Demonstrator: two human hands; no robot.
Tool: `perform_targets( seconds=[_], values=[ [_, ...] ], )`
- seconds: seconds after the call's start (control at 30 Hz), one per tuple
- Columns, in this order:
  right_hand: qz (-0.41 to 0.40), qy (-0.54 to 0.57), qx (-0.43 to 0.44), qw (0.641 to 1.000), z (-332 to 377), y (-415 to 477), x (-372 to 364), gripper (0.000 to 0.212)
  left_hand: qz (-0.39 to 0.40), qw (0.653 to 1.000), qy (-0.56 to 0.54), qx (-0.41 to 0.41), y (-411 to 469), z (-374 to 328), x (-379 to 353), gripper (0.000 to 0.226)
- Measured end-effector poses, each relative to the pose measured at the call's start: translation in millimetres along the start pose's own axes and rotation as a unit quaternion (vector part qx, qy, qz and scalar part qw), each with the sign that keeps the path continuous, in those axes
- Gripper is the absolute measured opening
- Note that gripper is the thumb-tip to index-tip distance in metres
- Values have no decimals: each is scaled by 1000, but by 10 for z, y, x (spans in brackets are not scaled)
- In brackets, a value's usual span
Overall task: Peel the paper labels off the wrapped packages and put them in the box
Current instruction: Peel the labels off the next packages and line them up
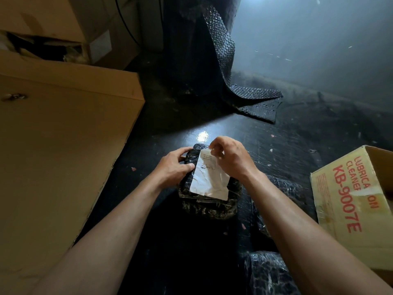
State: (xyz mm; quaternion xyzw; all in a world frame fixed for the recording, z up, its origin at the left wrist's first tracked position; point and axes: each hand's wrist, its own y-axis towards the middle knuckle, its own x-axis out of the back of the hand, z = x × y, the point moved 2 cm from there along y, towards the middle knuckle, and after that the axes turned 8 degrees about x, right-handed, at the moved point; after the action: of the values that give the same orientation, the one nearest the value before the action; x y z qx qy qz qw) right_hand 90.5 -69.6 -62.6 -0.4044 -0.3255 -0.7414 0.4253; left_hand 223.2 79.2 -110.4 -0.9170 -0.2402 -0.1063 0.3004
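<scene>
A package wrapped in black bubble wrap [209, 206] lies on the dark floor in front of me. A crumpled white paper label [209, 178] covers its top. My left hand [175, 167] grips the package's far left edge, thumb pressed beside the label. My right hand [230, 155] pinches the label's far upper corner between thumb and fingers. An open cardboard box [348, 201] with red print stands at the right.
More black-wrapped packages lie by my right forearm [282, 188] and near the bottom edge [268, 273]. A large cardboard carton [59, 135] fills the left side. A sheet of black bubble wrap [225, 67] hangs down onto the floor ahead.
</scene>
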Motion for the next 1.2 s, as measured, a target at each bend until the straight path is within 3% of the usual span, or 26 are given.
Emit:
perform_targets(
  seconds=[0.13,0.17,0.27,0.33,0.9,1.2],
  values=[
    [52,82,-60,993,-41,50,107,56,34,999,24,6,53,-48,11,75],
    [65,88,-64,992,-35,82,135,56,38,998,42,5,66,-66,15,76],
    [105,50,-56,992,-23,186,149,18,48,997,57,8,90,-99,20,75],
    [117,33,-57,991,-15,231,118,4,49,997,55,11,101,-77,24,73],
    [108,95,-19,989,-48,140,285,10,38,998,-3,47,77,-73,-21,71],
    [96,113,-21,989,-38,-20,334,3,39,998,-7,47,-33,-168,-22,73]
  ],
)
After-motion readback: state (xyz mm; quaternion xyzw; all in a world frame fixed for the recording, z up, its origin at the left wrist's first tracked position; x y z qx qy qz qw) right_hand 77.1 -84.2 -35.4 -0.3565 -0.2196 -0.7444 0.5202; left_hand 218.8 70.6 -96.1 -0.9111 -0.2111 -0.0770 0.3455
